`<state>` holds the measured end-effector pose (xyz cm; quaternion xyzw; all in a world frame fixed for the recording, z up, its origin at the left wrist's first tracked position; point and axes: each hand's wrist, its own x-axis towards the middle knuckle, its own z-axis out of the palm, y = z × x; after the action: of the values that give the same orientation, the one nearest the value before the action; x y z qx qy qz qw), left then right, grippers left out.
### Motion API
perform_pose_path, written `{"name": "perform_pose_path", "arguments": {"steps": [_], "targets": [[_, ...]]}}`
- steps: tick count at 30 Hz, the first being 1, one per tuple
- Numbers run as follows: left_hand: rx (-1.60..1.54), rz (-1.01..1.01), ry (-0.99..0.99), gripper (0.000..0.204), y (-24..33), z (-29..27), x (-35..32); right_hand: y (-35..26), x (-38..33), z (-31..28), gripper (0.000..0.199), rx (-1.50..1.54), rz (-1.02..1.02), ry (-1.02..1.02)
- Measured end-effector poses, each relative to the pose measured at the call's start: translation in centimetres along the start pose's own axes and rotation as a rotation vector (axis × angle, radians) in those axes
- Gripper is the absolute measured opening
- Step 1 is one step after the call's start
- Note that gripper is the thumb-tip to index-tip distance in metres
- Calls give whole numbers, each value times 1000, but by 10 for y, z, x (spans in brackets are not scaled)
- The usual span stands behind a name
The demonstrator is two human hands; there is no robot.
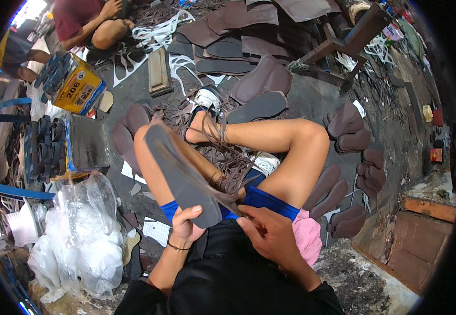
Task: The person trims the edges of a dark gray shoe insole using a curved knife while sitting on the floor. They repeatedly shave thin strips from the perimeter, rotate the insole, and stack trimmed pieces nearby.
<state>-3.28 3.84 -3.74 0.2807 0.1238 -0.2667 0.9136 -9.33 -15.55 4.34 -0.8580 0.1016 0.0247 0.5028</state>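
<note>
I sit on the floor with my knees bent. My left hand (186, 224) grips the near end of a long dark grey sandal sole (178, 170) that slants up across my left knee. My right hand (263, 231) pinches a thin brown leather strap (227, 185) at the sole's near edge. A loose bundle of similar brown straps (223, 152) lies over my lap and trails toward my foot.
Brown and grey soles (262, 81) lie scattered on the floor ahead and in stacks to the right (351, 128). A yellow and blue box (78, 86) of soles, a clear plastic bag (83, 236) and a low wooden stool (351, 39) stand around. Another person (94, 23) sits at the far left.
</note>
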Motion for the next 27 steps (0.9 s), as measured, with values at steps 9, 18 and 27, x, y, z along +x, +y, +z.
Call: {"name": "perform_pose_path", "arguments": {"steps": [9, 18, 27], "targets": [[-53, -9, 293, 31, -7, 18, 13, 21, -49, -11, 25, -50, 93, 54], [-11, -105, 220, 34, -5, -30, -12, 13, 11, 11, 25, 38, 80, -45], [15, -177, 231, 37, -3, -23, -20, 42, 15, 25, 27, 0, 34, -10]]}}
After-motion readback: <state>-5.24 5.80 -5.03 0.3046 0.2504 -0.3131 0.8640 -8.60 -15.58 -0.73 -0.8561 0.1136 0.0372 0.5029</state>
